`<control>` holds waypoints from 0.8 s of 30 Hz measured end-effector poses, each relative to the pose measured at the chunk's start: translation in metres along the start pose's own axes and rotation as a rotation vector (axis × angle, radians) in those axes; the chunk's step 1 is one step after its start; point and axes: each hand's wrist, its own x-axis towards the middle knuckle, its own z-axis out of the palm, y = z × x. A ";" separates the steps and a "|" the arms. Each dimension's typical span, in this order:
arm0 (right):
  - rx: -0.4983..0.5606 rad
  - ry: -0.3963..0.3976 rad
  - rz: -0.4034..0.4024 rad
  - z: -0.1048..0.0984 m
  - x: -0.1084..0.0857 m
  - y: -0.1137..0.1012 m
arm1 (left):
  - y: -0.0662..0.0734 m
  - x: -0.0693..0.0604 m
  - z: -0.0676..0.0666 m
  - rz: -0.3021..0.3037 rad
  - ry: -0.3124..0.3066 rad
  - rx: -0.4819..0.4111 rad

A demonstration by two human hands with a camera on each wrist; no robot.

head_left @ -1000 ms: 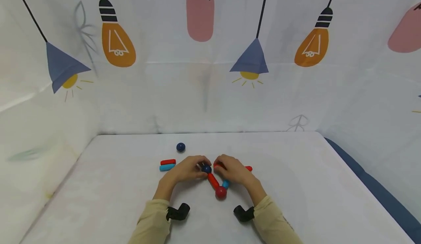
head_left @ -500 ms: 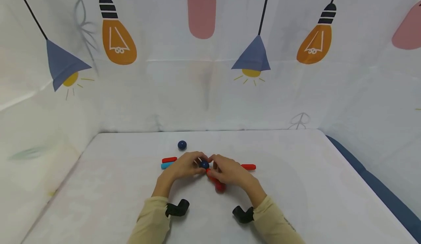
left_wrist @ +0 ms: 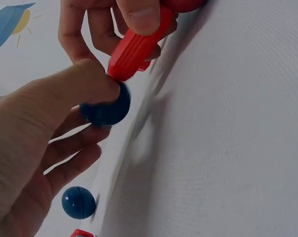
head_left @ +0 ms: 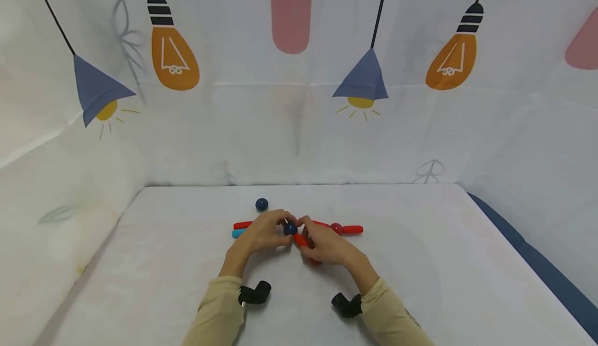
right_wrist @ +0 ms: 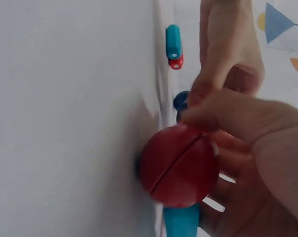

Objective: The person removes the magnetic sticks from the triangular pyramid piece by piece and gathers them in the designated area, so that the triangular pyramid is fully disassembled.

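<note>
The left hand (head_left: 263,233) pinches a dark blue ball (head_left: 290,229) between thumb and fingers; the left wrist view shows the ball (left_wrist: 107,109) at one end of a red stick (left_wrist: 134,54). On that red stick the right hand (head_left: 330,243) has its thumb and fingers. A red ball (right_wrist: 179,167) at the stick's other end fills the middle of the right wrist view, with a blue stick (right_wrist: 181,221) below it. From overhead the right hand mostly hides this red ball and the blue stick.
A loose dark blue ball (head_left: 261,204) lies behind the left hand. Left of that hand are a red stick (head_left: 242,225) and a light blue stick (head_left: 238,233). Behind the right hand, a red ball (head_left: 336,228) sits between red sticks (head_left: 352,229) on the white table (head_left: 420,263).
The right hand has shifted from behind the joined pieces onto the red stick by the blue ball. The joined pieces have turned slightly, and the red ball behind the right hand has come into sight.
</note>
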 end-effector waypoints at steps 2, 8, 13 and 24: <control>0.001 -0.016 0.003 0.000 0.000 0.000 | -0.002 -0.001 -0.006 -0.008 0.064 0.002; -0.009 -0.020 0.017 0.002 0.001 0.000 | -0.020 -0.008 -0.033 -0.034 0.323 -0.039; -0.041 -0.015 -0.003 -0.005 -0.003 0.002 | -0.039 -0.015 -0.046 -0.182 0.439 -0.038; -0.093 -0.167 0.006 -0.023 -0.017 0.003 | -0.061 -0.021 -0.041 -0.467 0.339 -0.071</control>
